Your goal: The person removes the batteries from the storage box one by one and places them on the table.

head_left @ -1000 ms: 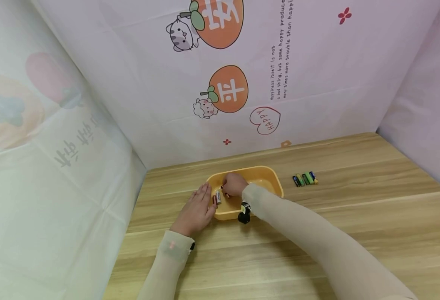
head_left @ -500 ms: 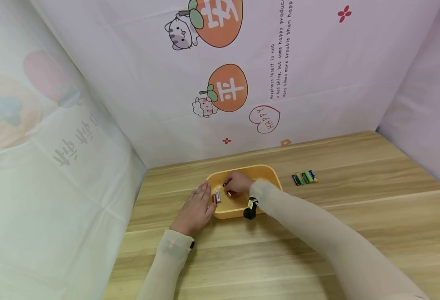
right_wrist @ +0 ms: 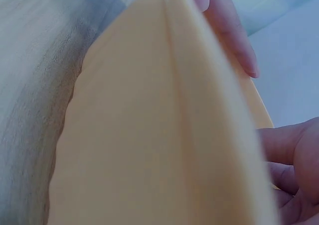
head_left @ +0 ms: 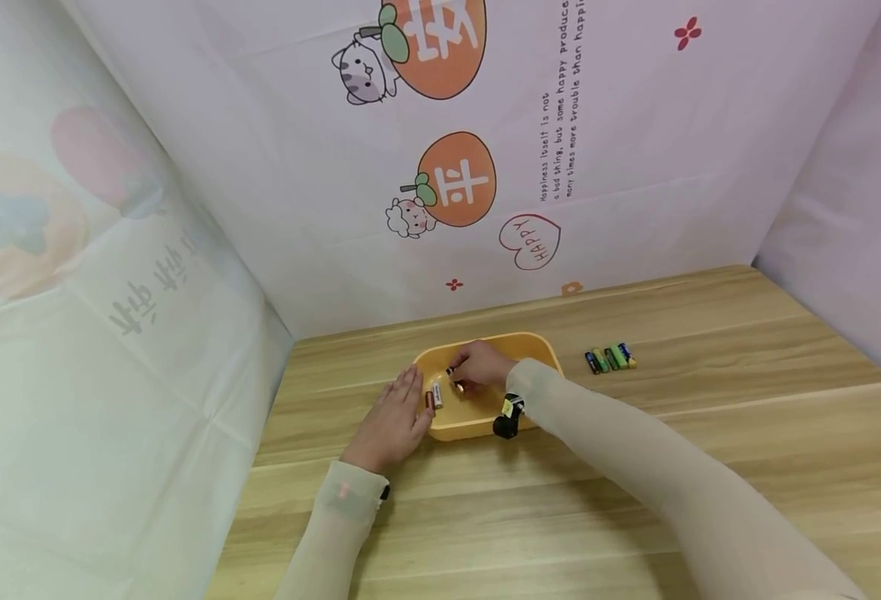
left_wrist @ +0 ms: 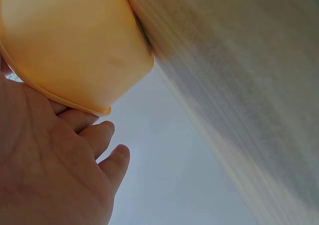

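In the head view a shallow yellow-orange plastic bin (head_left: 461, 430) stands on the wooden table. My left hand (head_left: 389, 421) lies along its left rim, fingers straight; the left wrist view shows those fingers (left_wrist: 117, 165) against the bin's outer side. My right hand (head_left: 483, 365) reaches down inside the bin, fingers curled at a small dark battery (head_left: 451, 372) with only its end showing. A gold-coloured battery end (head_left: 459, 387) pokes out below those fingertips. A white battery (head_left: 437, 394) and a red battery (head_left: 429, 399) lie side by side at the bin's left end.
Several green, blue and dark batteries (head_left: 610, 358) lie in a row on the table (head_left: 695, 400), right of the bin. Printed white cloth (head_left: 620, 150) walls the table at the back and both sides. A small black wrist camera (head_left: 508, 421) hangs by the bin's front rim.
My right hand has shifted slightly to the right inside the bin, and the battery ends at its fingertips show slightly further right. The left hand and the row of batteries stay put.
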Tool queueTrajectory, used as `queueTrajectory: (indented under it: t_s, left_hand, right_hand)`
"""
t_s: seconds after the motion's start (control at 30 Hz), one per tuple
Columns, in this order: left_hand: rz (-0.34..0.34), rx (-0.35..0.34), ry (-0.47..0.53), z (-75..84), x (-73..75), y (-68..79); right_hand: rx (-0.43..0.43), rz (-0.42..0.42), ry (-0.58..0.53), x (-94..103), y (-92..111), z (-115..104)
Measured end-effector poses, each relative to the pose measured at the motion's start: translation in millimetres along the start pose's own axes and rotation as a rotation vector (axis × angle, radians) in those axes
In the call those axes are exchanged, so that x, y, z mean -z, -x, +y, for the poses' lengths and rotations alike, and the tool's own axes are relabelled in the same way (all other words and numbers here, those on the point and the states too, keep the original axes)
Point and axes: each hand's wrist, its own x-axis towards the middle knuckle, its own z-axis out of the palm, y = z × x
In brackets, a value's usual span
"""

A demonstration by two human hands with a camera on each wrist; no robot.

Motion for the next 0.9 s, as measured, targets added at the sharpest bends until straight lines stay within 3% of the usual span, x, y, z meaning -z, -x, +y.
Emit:
queueTrajectory:
  t_s: [0.9]
  left_hand:
    - [0.007,0.002,-0.001,1.2,0.2,0.4]
  right_hand:
    - [-0.008,-0.102,-0.1,21.2,15,-2]
